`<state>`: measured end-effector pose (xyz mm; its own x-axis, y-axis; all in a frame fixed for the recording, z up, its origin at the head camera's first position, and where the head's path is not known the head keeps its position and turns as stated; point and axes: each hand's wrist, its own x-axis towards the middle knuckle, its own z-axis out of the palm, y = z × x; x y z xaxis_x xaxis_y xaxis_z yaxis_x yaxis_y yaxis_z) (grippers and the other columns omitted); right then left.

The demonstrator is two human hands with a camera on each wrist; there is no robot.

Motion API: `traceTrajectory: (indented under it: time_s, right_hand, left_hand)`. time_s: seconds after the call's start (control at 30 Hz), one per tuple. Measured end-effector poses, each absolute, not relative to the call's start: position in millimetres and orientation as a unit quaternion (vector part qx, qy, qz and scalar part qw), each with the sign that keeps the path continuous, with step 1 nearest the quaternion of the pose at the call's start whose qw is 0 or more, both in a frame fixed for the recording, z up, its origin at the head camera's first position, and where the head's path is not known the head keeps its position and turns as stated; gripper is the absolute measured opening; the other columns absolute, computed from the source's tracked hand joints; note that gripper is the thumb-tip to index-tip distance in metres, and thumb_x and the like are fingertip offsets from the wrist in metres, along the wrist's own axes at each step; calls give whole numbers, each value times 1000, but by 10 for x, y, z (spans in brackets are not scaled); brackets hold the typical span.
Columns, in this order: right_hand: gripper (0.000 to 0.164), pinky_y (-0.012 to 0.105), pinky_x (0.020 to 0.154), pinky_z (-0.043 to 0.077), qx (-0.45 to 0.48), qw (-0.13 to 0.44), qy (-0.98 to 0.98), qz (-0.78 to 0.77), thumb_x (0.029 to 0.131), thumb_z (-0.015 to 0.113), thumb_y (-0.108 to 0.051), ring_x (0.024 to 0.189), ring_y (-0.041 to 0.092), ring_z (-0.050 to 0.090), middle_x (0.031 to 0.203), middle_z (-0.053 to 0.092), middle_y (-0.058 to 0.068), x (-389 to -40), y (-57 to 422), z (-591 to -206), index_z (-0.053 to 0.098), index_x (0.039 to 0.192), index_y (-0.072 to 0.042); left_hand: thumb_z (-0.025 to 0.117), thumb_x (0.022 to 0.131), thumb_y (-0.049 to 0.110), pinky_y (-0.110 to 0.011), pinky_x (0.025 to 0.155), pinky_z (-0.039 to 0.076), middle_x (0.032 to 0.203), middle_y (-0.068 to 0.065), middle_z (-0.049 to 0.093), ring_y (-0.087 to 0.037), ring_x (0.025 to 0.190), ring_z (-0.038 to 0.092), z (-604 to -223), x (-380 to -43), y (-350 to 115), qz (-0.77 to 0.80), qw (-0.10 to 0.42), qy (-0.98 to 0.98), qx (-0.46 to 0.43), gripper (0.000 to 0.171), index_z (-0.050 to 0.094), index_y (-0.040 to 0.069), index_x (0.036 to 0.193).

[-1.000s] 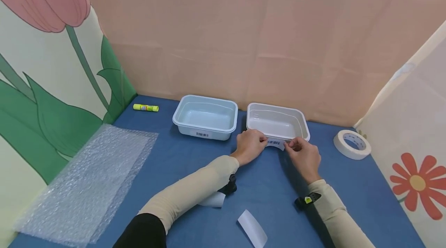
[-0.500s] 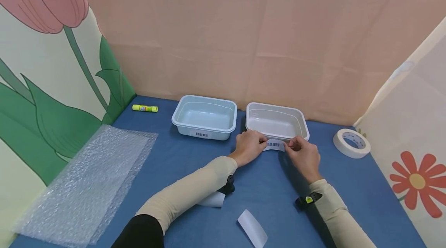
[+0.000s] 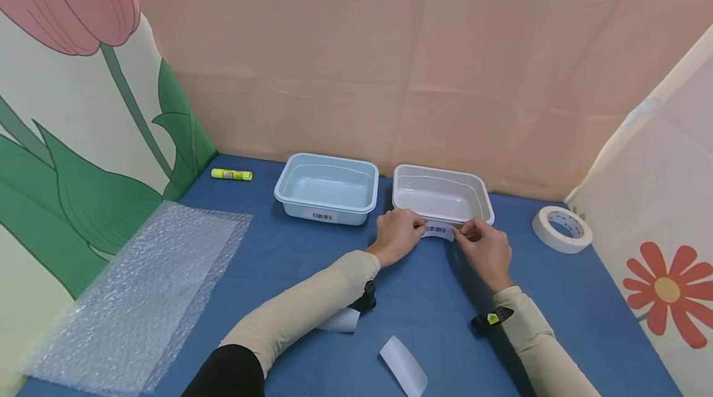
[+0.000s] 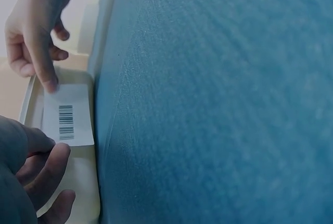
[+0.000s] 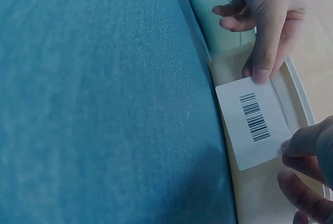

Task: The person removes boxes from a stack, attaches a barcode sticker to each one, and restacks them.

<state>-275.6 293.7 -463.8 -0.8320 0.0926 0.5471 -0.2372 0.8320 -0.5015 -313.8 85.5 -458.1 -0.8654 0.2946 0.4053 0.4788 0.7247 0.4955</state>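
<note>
A white barcode label is stretched between both hands in front of the near wall of a pale grey plastic tub. My left hand pinches its left end between thumb and finger. At the opposite end, my right hand pinches a corner near the tub's rim. In the right wrist view the label lies tilted over the tub's side, its barcode facing outward. The left wrist view shows the label close against that same wall.
To the left stands a light blue tub with a barcode label on its front. A glue stick, bubble wrap and a masking tape roll lie around. White paper pieces lie near the front.
The label's bend and tilt between the fingers have shifted slightly; its lower edge sat lower on the right a second ago. Both hands stay in nearly the same place.
</note>
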Motion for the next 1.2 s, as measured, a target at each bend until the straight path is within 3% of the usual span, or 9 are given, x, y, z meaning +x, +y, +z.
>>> traceTrajectory:
  time_s: [0.23,0.57,0.83,1.03,1.2]
  right_hand:
    - [21,33,62,41,28,284,-913,292,85,85,-20,71,25,71,75,76,10,-2741,2933,-4662,66,78,-14]
    - [20,33,61,42,21,290,-911,293,85,85,-20,74,28,76,81,79,12,-2759,2939,-4657,68,78,-13]
    - [21,34,61,41,14,286,-911,297,86,84,-21,76,29,78,85,80,13,-2748,2929,-4630,66,78,-14]
    - [19,33,63,43,13,274,-911,308,86,84,-18,74,27,78,86,81,12,-2726,2945,-4630,67,80,-13]
    - [13,24,61,47,25,243,-917,316,87,83,-16,75,27,79,95,81,12,-2695,2973,-4634,70,86,-13]
  left_hand:
    - [72,96,27,-25,58,45,86,10,79,-8,76,72,-4595,-3118,863,-297,150,-919,-211,13,85,26,94]
    - [68,100,27,-24,45,34,62,11,63,-5,55,54,-4628,-3107,875,-285,170,-917,-219,22,81,25,82]
    - [68,100,26,-26,45,33,56,10,57,-7,52,50,-4596,-3060,861,-319,138,-913,-211,26,76,22,76]
    - [70,98,25,-26,45,34,77,6,75,-9,55,56,-4605,-3011,843,-316,137,-913,-218,12,81,23,95]
    - [72,97,25,-25,46,35,97,5,81,-14,65,68,-4629,-2977,811,-320,141,-911,-219,14,81,24,107]
